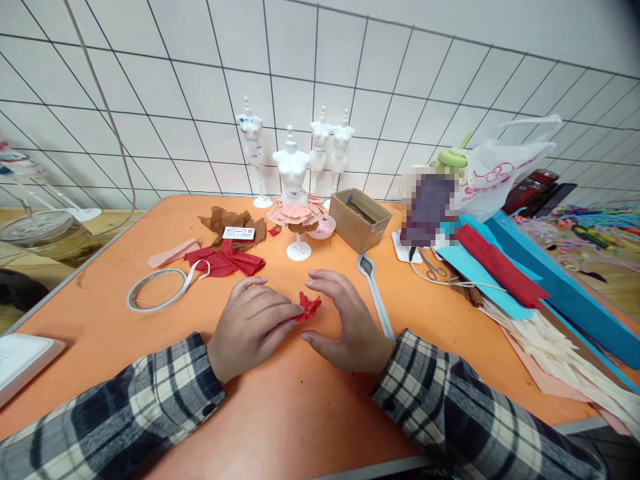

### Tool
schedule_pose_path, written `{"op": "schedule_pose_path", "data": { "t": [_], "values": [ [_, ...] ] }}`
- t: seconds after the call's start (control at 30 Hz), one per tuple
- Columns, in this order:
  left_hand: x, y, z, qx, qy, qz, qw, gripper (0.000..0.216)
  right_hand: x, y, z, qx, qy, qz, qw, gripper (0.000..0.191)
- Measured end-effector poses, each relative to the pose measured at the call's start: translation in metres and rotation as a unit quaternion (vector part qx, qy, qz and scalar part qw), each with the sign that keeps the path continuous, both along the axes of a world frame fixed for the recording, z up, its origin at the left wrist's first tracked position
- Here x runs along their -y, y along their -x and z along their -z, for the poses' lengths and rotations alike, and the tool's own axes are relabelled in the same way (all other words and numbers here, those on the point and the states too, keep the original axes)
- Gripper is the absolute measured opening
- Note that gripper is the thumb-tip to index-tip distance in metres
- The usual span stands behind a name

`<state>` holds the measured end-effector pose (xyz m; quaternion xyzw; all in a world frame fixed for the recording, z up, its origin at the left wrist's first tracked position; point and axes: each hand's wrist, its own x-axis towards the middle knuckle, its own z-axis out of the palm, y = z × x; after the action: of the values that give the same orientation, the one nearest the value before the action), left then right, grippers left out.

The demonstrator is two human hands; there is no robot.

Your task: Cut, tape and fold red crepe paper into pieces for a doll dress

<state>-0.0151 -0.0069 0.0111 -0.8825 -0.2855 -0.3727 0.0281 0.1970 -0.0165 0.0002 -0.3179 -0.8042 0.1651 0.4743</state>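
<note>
Between thumb and fingers, my left hand pinches a small gathered piece of red crepe paper, low over the orange table. My right hand is curved around the other side of it, thumb and fingers apart and not touching the paper. Behind my hands stands a white mini mannequin wearing a ruffled pink paper skirt. More red crepe strips lie beyond my left hand, and a roll of white tape rests to their left with its end pulled loose.
Crumpled brown paper bears a small white box. A cardboard box and pink bowl are behind. Grey tweezers lie right, near scissors, a cable and stacked coloured paper. Other mannequins line the tiled wall.
</note>
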Motion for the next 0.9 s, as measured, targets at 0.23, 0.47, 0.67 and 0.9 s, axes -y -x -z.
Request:
{"op": "schedule_pose_path", "data": {
  "t": [0.23,0.47,0.67,0.9],
  "values": [
    [0.001,-0.0025,0.0008,-0.006,0.074,0.029,0.997,0.031,-0.0042,0.0012,0.0004,0.025,0.04,0.016,0.999,0.017],
    [0.0056,-0.0082,0.0075,0.023,0.133,-0.013,0.991,0.026,-0.0029,0.0046,0.0036,-0.019,0.091,0.048,0.994,0.014],
    [0.0056,-0.0093,0.009,0.043,0.165,-0.033,0.985,0.045,-0.0021,0.0037,0.0009,-0.013,0.091,0.026,0.995,0.015],
    [0.0031,-0.0065,0.0044,0.046,0.129,-0.024,0.99,0.037,-0.0057,0.0035,0.0001,-0.019,0.061,0.009,0.998,0.004]
  ]
}}
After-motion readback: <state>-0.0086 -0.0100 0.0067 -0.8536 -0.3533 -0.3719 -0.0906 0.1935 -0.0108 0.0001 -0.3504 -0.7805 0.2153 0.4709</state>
